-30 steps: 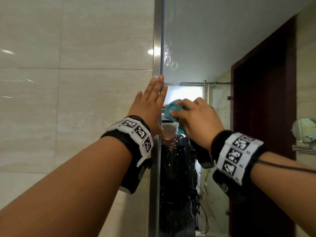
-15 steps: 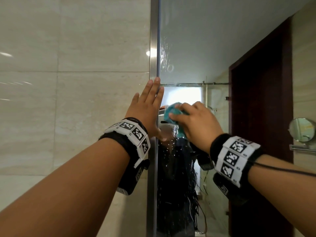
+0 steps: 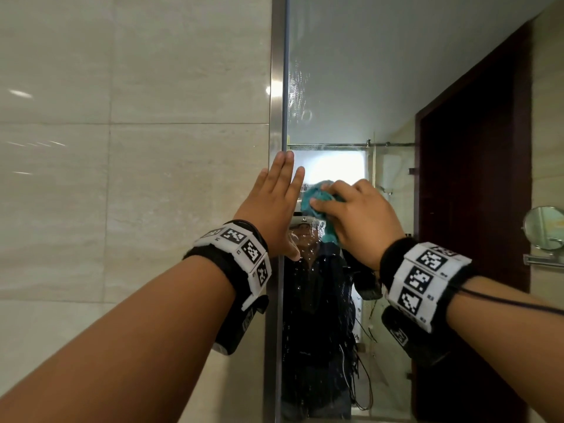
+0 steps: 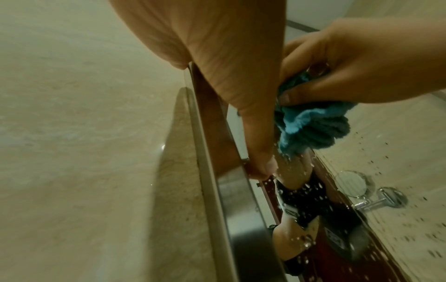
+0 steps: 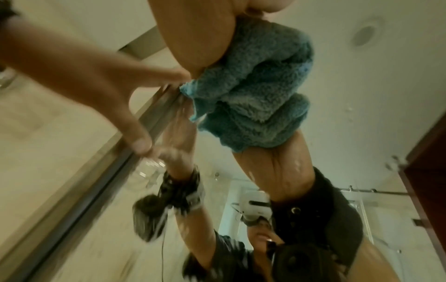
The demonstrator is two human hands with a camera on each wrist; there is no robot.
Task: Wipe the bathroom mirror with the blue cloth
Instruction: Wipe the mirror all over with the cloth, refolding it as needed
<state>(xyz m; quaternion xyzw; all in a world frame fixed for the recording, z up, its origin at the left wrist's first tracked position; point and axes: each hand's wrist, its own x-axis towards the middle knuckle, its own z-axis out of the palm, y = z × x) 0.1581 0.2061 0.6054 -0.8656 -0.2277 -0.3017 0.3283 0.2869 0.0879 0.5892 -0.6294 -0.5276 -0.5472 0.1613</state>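
The mirror [image 3: 351,87] fills the right half of the head view, with water drops and streaks near its left edge. My right hand [image 3: 357,215] grips the bunched blue cloth [image 3: 317,203] and presses it against the glass close to the metal frame [image 3: 276,87]. The fluffy blue cloth [image 5: 255,84] shows under my palm in the right wrist view, and the cloth [image 4: 311,126] also appears in the left wrist view. My left hand [image 3: 274,203] lies flat with straight fingers over the frame and the tile wall, its thumb [image 4: 260,152] on the mirror edge.
Beige tile wall [image 3: 122,178] lies left of the frame. A small round shaving mirror [image 3: 543,227] on a chrome arm is at the far right. The glass reflects a dark wooden door [image 3: 473,193], a shower rail and the person.
My right hand with the cloth has stayed near the mirror's left edge, shifting only slightly. The left hand has kept its flat rest on the frame. The head view has drifted a little.
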